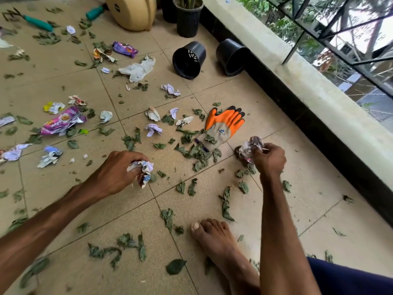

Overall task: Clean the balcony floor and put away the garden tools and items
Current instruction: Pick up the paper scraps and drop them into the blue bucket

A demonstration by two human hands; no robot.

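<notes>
Landmark: orange glove (225, 124) lies flat on the tiled floor (319, 188), fingers pointing away from the person, cuff partly under leaves
Left hand (119, 173): low over the floor, nearer the person than the glove and to its left; fingers curled tight around a crumpled paper wad (142, 169), white with some colour
Right hand (269, 159): just right of the glove's cuff; fingers and thumb closed on a second wad of scraps (248, 151), greyish and dark, held just above the floor
Leaves (197, 154): thickest at the glove's cuff, thinner all around it and toward the person
Paper scraps (153, 129): several small crumpled pieces just left of the glove, more farther left
Purple wrapper (61, 121): well to the left of the glove, flattened on the floor
White crumpled sheet (138, 70): beyond the glove and to its left
Two black pots (188, 60): on their sides beyond the glove, mouths facing the person
Potted plant (188, 18): upright, farther beyond the glove than the tipped pots
Hand rake (37, 22): teal handle, far beyond the glove, far left
Bare foot (214, 237): on the floor, nearer the person than the glove
Ledge (297, 81): runs along the right of the glove
</notes>
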